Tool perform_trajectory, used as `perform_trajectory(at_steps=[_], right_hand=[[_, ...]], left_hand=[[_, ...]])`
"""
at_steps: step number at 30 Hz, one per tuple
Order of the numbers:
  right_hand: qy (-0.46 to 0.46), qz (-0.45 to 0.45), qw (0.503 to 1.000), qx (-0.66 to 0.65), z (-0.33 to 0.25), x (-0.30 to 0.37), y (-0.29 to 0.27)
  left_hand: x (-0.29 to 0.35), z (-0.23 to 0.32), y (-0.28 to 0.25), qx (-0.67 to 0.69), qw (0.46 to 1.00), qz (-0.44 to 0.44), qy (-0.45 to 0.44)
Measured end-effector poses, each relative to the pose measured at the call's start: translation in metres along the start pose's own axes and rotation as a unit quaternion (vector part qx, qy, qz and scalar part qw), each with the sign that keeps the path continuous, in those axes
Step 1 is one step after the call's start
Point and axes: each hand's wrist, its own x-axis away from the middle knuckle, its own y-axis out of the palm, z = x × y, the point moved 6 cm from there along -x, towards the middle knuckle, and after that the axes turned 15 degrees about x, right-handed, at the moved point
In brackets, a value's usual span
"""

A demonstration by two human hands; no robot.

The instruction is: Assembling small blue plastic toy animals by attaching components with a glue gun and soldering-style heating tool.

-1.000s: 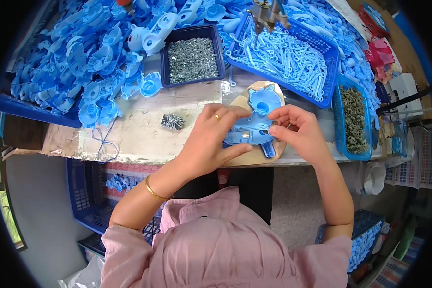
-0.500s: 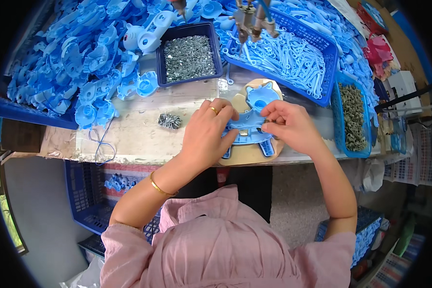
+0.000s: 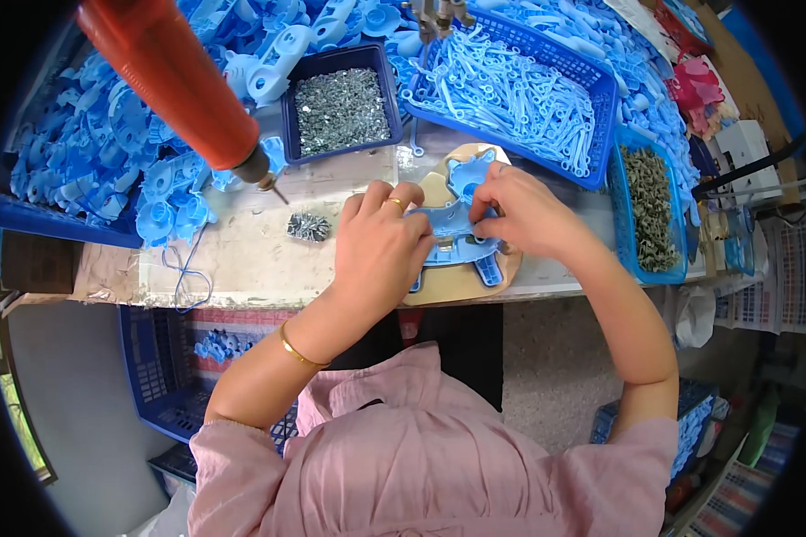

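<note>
**Close work**

My left hand (image 3: 376, 240) is touching the blue shell (image 3: 459, 254), left edge; can't tell if clamping. My right hand (image 3: 521, 210) is bunching fingertips over its right side, hold hidden. Shell is lying beneath, on tan board (image 3: 448, 285). Probably positioning; next is needing steadiness.

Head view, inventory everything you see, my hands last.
Shell: one, blue, between hands
Fixture: one, tan, under shell
Tray: one, dark blue, upper centre
Rod basket: one, blue, upper right
Second basket: one, light blue, right
Plastic parts: uncountable, blue, along top
Screwdriver: one, red, upper left
Metal cluster: one, grey, left of hands
Cord: one, blue, front left
Crates: at least two, blue, below table
Small pieces: count unclear, pink, upper right
Table: one, pale, centre
Left hand: one, bare, shell's left
Right hand: one, bare, shell's right
</note>
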Motion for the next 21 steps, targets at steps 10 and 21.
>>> perform_trajectory(at_steps=[10, 21], right_hand=[[-0.123, 0.281, 0.933, -0.187, -0.138, -0.054, -0.078], [-0.195, 0.41, 0.858, -0.243, -0.192, -0.225, -0.181]], left_hand=[[0.012, -0.01, 0.0, 0.002, 0.999, 0.045, -0.018], [0.027, -0.049, -0.065, 0.026, 0.994, 0.097, -0.034]])
